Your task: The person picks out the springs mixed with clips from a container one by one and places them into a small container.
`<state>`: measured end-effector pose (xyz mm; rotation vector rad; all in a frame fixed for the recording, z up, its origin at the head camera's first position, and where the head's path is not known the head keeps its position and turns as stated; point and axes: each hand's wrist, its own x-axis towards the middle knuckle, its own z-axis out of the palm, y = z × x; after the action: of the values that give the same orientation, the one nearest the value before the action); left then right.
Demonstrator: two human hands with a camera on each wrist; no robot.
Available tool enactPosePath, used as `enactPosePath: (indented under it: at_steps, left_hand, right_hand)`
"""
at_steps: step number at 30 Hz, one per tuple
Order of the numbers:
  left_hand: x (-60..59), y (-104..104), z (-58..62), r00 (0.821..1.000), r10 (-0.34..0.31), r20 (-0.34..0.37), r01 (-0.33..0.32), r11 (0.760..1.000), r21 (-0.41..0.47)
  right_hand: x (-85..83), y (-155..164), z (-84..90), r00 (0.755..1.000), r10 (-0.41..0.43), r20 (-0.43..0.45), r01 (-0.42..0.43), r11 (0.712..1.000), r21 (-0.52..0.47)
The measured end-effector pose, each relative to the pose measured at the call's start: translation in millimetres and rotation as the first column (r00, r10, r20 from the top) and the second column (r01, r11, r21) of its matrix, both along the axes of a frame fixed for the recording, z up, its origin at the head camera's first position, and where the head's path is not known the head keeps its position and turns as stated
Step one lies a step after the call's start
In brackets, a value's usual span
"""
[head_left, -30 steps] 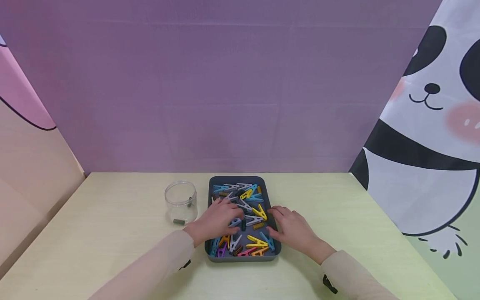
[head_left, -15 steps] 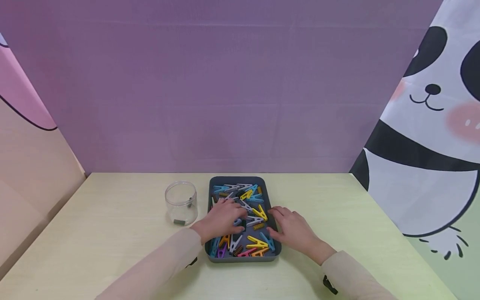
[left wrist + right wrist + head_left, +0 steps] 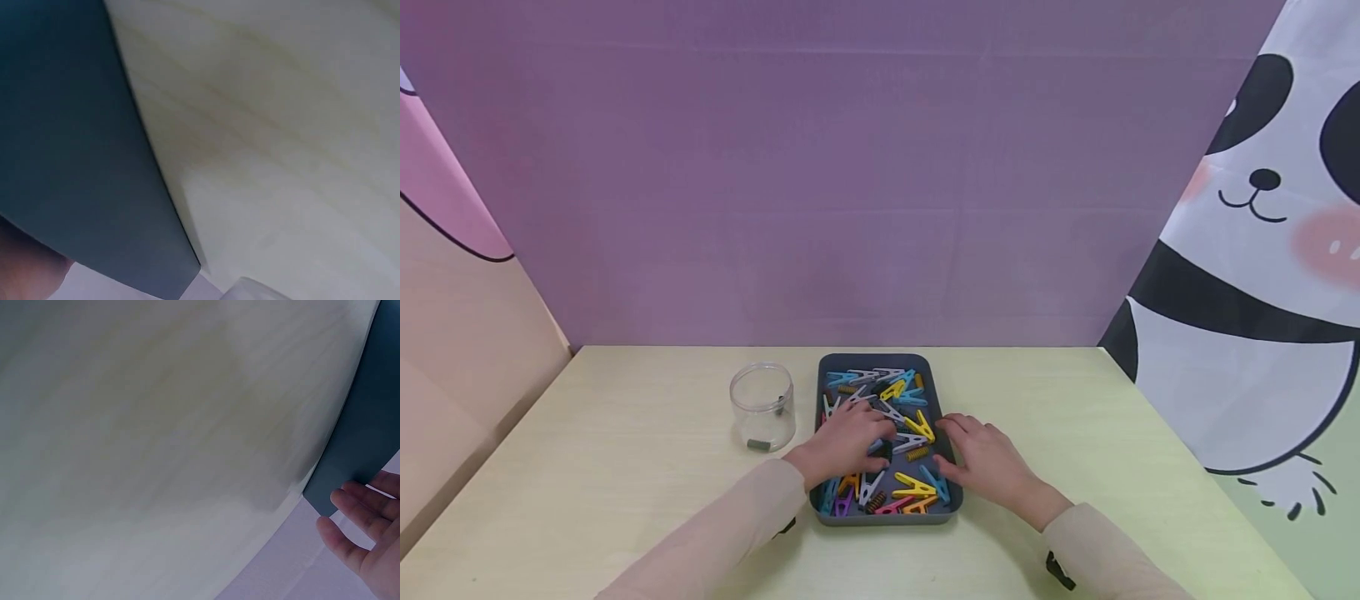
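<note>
In the head view, my left hand (image 3: 848,443) reaches over the left side of a dark grey tray (image 3: 880,519), thumb and forefinger apart above the contents. The tray holds many plastic clothespins, among them a yellow clothespin (image 3: 920,427) and a pale lilac clothespin (image 3: 912,442). Short coil springs lie among them, such as a yellow-brown spring (image 3: 917,454). A dark spring lies near the left fingers; their undersides and whatever they touch are hidden. My right hand (image 3: 992,461) rests its fingers against the tray's right rim, holding no clothespin or spring.
Left of the tray stands a clear round jar (image 3: 762,407), open at the top, with a dark spring (image 3: 758,445) at its bottom and another small dark piece at its right side. The pale wooden table (image 3: 655,433) ends at a purple backdrop (image 3: 820,183).
My left hand has shifted slightly to the right within the tray, then stayed nearly in place. The right hand, the tray and the jar have not visibly moved.
</note>
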<state>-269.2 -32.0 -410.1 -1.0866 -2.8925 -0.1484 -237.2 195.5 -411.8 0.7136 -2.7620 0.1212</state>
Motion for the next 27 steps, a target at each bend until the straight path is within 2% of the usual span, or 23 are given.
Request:
enactPosePath:
  at_steps: [5,13,27]
  left_hand:
    - [-1.0,-0.6,-3.6,1.000,-0.017,-0.017,0.017,1.000,0.005]
    - [-1.6,-1.2,-4.8,1.000,-0.024,-0.006,0.024,1.000,0.020]
    - [1.0,-1.4,-2.5,1.000,-0.019,0.015,0.018,0.999,0.045]
  right_hand:
    - [-0.4,0.1,-0.2,1.000,0.002,-0.004,-0.002,1.000,0.002]
    - [-0.6,0.2,-1.7,1.000,0.000,-0.004,0.000,1.000,0.000]
    - [-0.9,0.1,-2.0,1.000,-0.006,-0.005,0.006,1.000,0.010]
